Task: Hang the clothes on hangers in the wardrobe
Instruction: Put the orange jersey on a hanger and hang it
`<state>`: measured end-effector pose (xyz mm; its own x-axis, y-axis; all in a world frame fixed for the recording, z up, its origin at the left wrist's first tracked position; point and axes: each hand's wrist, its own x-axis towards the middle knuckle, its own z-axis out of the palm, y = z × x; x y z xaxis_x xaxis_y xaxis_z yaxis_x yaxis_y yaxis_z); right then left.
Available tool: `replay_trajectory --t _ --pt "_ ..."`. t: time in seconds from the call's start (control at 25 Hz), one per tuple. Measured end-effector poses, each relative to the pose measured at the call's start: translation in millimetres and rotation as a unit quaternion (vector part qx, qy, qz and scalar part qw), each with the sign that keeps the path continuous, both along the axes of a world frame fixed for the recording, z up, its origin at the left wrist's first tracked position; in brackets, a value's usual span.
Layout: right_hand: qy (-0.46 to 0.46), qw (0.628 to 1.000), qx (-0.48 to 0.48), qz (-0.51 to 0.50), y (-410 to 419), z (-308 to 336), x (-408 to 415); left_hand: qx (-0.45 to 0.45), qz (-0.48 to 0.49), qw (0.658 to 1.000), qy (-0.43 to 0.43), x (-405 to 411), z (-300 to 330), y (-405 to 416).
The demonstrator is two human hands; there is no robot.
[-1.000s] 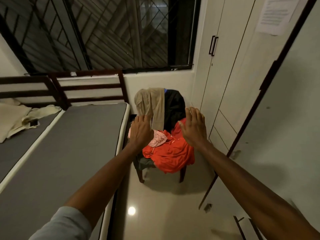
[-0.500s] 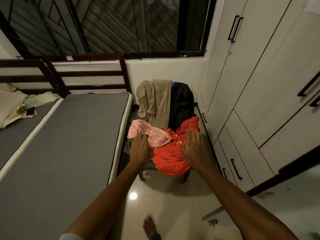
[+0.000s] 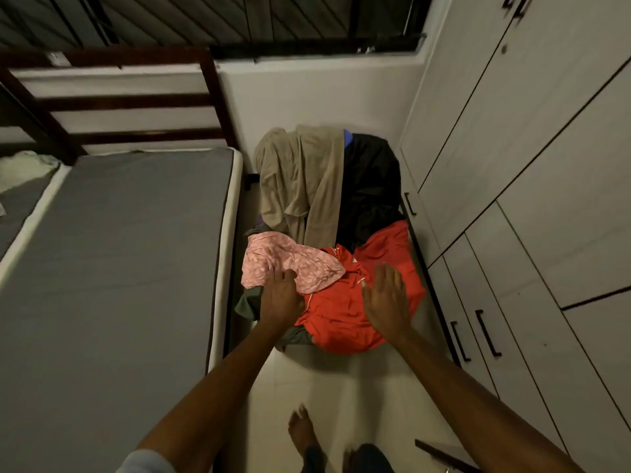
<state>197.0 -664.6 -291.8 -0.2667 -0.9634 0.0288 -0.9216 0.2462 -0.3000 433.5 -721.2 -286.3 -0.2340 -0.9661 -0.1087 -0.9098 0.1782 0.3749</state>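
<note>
One bare foot (image 3: 300,435) stands nearest on the floor. Two hands reach out, fingers straight and holding nothing — the left hand (image 3: 280,299) at the pink garment (image 3: 290,261), the right hand (image 3: 387,299) over the red garment (image 3: 358,302). Behind hang one beige garment (image 3: 300,179) and one black garment (image 3: 372,186) — the wardrobe (image 3: 532,165) stands right.
</note>
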Motion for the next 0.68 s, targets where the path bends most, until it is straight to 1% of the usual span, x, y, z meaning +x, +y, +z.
replay_trajectory --t 0.16,0.36,0.44,0.52,0.6,0.68 --pt "0.011 0.999 0.037 0.012 -40 -65 1 0.071 -0.012 0.997 0.000 -13 -68 -28" --pt "0.029 0.987 0.153 0.027 -91 -194 -17 0.166 0.028 0.985 0.032 -34 -191 -56" --pt "0.041 0.982 0.184 0.032 -109 -244 -25 0.185 0.048 0.981 0.029 -40 -242 -70" --pt "0.070 0.969 0.235 0.030 -124 -287 -35 0.192 0.059 0.979 0.014 -42 -287 -84" --pt "0.121 0.951 0.283 0.022 -135 -322 -41 0.199 0.057 0.978 -0.014 -42 -324 -91" --pt "0.174 0.940 0.291 0.030 -140 -343 -41 0.203 0.058 0.977 -0.020 -44 -347 -95"
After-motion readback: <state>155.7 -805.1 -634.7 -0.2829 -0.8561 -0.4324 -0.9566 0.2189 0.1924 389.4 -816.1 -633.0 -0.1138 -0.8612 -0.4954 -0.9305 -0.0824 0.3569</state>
